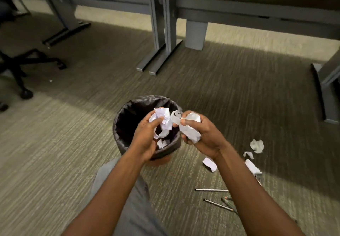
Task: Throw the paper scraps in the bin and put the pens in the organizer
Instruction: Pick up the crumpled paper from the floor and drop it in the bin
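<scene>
The bin [128, 125] sits right under the fingers. Crumpled paper is gripped in the left hand [147, 136] and right hand [200, 134]. The right bundle is held near the rim, so bits could be dropped outside. More scraps [256, 145] and pens [211, 190] are left on the floor.

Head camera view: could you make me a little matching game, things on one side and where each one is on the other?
Things:
1. bin
2. crumpled paper
3. loose paper scraps
4. pens

Places:
A. lying on the carpet, nearest the person, beside the right forearm
B. standing on the carpet, lined with a dark bag
C. gripped in the right hand above the bin's rim
D. scattered on the carpet to the right of the bin

Pairs: 1-B, 2-C, 3-D, 4-A
</scene>
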{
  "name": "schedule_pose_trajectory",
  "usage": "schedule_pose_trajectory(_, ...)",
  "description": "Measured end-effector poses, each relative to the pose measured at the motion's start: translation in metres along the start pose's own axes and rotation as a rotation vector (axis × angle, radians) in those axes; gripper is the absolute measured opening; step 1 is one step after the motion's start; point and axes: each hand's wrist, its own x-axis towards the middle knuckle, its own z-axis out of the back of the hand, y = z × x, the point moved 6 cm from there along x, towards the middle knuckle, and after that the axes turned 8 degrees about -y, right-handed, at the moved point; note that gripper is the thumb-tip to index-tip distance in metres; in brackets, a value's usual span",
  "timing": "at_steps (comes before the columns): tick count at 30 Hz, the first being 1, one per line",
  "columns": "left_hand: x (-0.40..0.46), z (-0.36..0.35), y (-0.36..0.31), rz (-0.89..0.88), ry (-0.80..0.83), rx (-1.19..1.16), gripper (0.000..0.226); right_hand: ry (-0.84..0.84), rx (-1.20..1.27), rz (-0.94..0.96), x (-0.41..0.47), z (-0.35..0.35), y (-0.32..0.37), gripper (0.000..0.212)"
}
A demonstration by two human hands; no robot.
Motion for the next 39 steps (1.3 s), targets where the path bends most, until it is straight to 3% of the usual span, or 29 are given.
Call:
schedule_pose_trajectory(5,0.038,0.047,-0.017,0.056,-0.119,-0.054,0.039,-0.026,-0.035,-0.202,0.071,-0.049,-0.021,0.008)
schedule_pose_trajectory(12,0.053,0.073,0.023,0.312,-0.333,-0.119,0.052,-0.424,-0.022,-0.435,0.105,-0.046,-0.095,0.011)
schedule_pose_trajectory(16,0.055,0.073,0.031,0.35,-0.367,-0.112,0.056,-0.532,0.051,-0.474,0.104,-0.028,-0.109,0.069)
schedule_pose_trajectory(23,0.056,0.069,0.038,0.262,-0.424,-0.124,0.082,-0.469,0.184,-0.422,0.097,-0.011,-0.099,0.087)
schedule_pose_trajectory(27,0.051,0.05,0.038,0.188,-0.377,-0.126,0.083,-0.465,0.235,-0.355,0.084,0.004,-0.088,0.081)
schedule_pose_trajectory(33,0.032,-0.013,0.045,-0.067,-0.219,-0.045,0.069,-0.516,0.276,-0.26,0.048,0.057,-0.082,0.065)
schedule_pose_trajectory(39,0.025,-0.089,0.118,-0.035,-0.051,0.117,0.065,-0.731,0.233,-0.201,0.0,0.147,-0.104,0.051)
